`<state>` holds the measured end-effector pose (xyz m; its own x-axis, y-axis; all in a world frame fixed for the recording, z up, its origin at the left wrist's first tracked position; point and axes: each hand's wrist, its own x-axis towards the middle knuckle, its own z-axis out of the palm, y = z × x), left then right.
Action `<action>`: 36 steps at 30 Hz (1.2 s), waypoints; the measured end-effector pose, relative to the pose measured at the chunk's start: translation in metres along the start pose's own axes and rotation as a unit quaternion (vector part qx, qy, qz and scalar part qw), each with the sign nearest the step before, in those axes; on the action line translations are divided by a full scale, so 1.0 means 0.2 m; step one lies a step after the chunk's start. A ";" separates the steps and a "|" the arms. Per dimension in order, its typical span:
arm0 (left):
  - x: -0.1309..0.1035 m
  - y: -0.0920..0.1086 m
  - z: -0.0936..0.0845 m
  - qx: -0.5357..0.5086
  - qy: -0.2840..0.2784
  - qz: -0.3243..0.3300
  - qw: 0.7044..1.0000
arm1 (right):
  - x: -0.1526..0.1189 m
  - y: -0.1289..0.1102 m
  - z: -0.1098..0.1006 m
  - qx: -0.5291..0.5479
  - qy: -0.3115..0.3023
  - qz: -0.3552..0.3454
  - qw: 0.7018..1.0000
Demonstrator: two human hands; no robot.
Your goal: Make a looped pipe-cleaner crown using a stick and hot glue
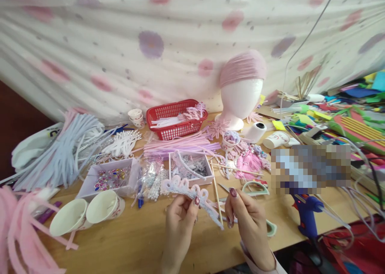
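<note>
The left hand (179,218) pinched the looped pastel strip (185,190) above the desk (135,242); the right hand (249,216) curled just beside it, its grip unclear. Shaping seemed underway, the next move calling for steady support.

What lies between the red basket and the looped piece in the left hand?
Pink and lilac fuzzy strips, then a pale box of silvery bits, lie between the red basket and the looped piece, as the head view shows.
</note>
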<state>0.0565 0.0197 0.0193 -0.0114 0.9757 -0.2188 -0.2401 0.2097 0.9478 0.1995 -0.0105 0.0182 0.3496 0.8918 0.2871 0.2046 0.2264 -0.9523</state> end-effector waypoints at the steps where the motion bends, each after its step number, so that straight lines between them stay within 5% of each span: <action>1: 0.00 0.00 0.00 0.003 -0.002 0.000 1.000 | 0.00 0.00 -0.01 -0.006 -0.004 -0.008 1.000; 8: -0.03 0.02 0.00 0.027 -0.025 0.010 0.999 | 0.01 0.03 -0.02 0.080 -0.008 -0.013 0.997; 17: -0.06 -0.02 -0.06 0.156 -0.151 0.089 0.972 | 0.07 -0.06 0.02 0.032 -0.072 -0.019 0.997; 31: -0.06 0.00 -0.05 0.253 -0.169 0.153 0.940 | 0.08 -0.04 0.07 -0.113 -0.088 -0.135 0.980; 36: -0.05 0.01 -0.07 0.238 -0.177 0.128 0.946 | 0.10 -0.02 0.06 -0.153 -0.088 -0.147 0.973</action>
<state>0.0421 0.0087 0.0195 0.3362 0.9408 0.0436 0.1918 -0.1137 0.9748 0.1946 0.0105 0.0254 0.0786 0.8651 0.4954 0.5440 0.3792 -0.7485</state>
